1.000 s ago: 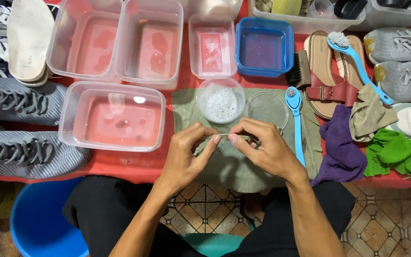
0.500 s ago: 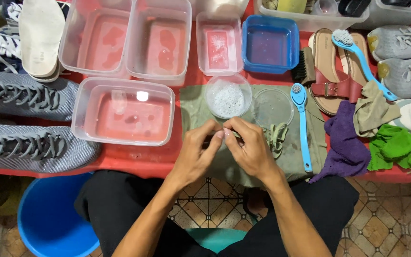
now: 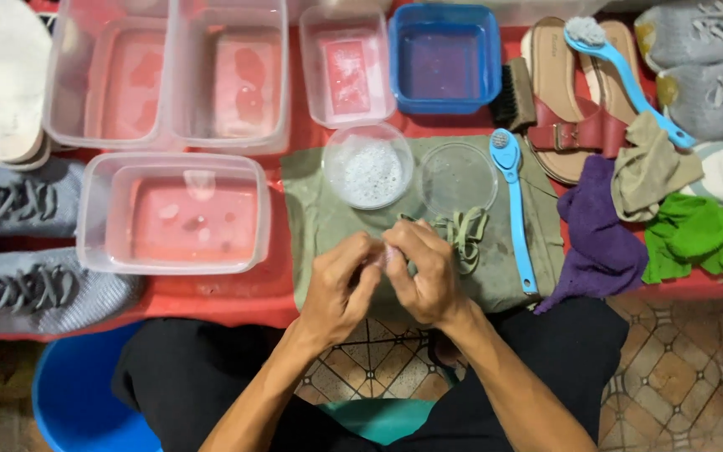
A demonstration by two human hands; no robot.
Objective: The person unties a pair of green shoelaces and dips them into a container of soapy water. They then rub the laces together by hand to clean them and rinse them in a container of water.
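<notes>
a pale olive shoelace (image 3: 460, 234) is pinched between the pressed-together fingertips of the left hand (image 3: 340, 289) and right hand (image 3: 425, 272) over an olive cloth (image 3: 328, 226), a round clear bowl of white powder (image 3: 368, 165) at twelve o'clock.

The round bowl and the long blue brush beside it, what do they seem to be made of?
The round bowl looks like thin clear plastic, slightly cloudy; white grains show through it. The long blue brush seems to be smooth moulded plastic, evenly coloured with a light sheen.

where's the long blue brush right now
In the head view the long blue brush lies lengthwise on the olive cloth, right of the right hand and the round clear lid, with the purple rag on its far side.
</notes>
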